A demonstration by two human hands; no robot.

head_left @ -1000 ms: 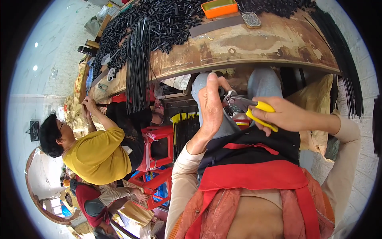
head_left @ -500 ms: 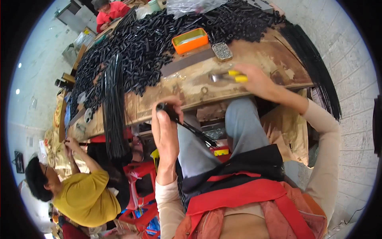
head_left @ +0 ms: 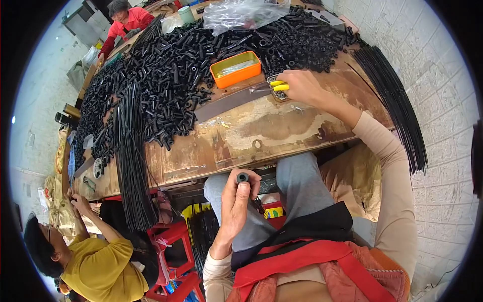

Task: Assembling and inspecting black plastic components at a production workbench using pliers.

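My left hand [head_left: 234,204] is closed around a black tube [head_left: 242,177], open end upward, held before the bench [head_left: 271,126] above my lap. My right hand [head_left: 302,85] grips yellow-handled pliers [head_left: 279,87] at the small tin [head_left: 282,97], near the orange box [head_left: 238,79]; tip contact cannot be determined.

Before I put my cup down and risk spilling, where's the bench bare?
Mostly bare wood lies between the left hanging strand bundle and the right bundle, bordered by the grey strip and the bench's near edge. Crowded: the black tube pile and around the orange tray and yellow-handled pliers.
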